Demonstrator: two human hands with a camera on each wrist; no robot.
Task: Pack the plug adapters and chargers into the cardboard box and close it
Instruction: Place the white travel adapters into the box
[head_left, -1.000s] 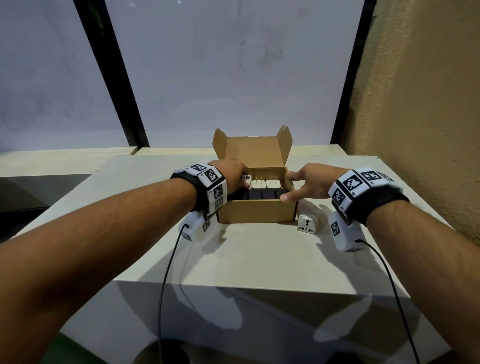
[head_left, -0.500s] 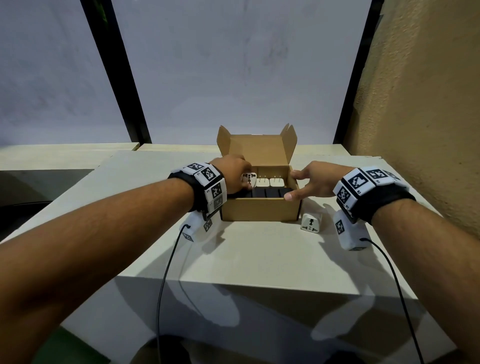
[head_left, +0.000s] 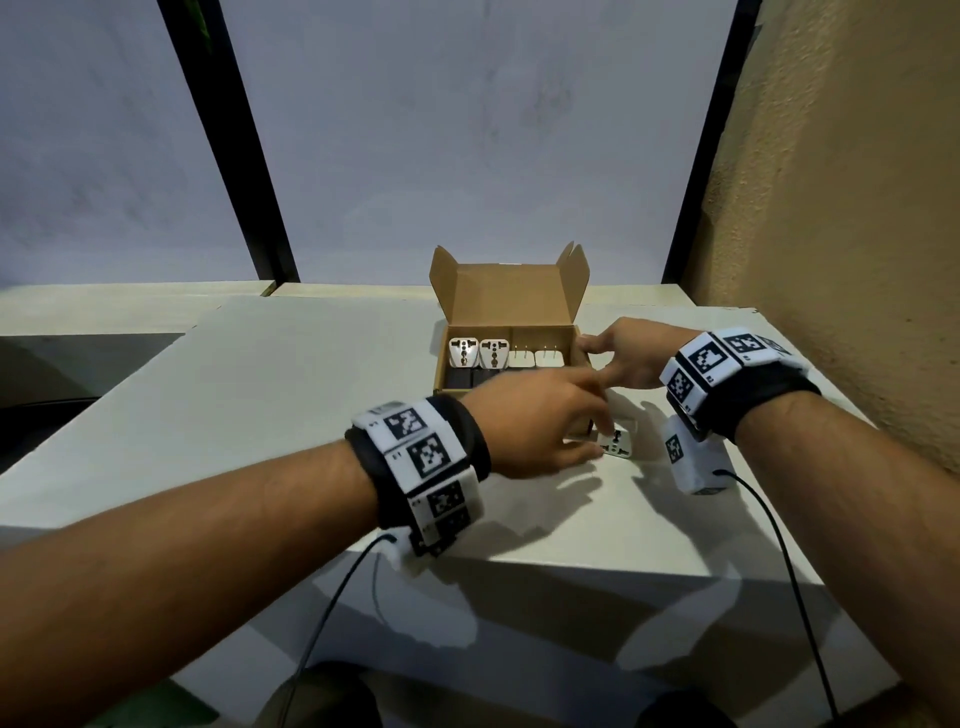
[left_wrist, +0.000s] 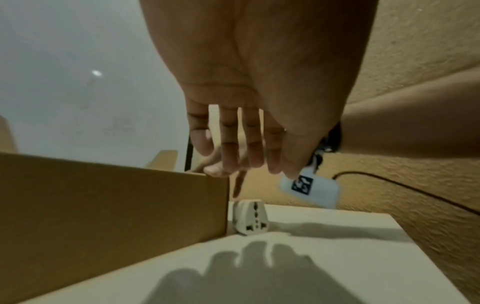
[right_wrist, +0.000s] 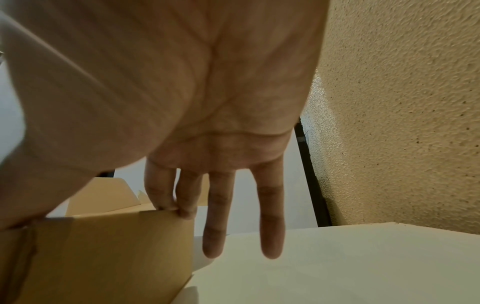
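One white plug adapter (head_left: 617, 442) stands on the bench (head_left: 291, 395), right of the frame centre, just beside the open cardboard box (head_left: 514, 296). The left grip (head_left: 530, 415) hangs over it, fingers straight and spread, holding nothing. The right grip (head_left: 628, 358) rests straight fingertips on the box's right rim.

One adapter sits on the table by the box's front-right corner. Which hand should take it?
Left. The left hand hovers open just above the adapter, while the right hand rests on the cardboard box at its right wall, likely steadying it.
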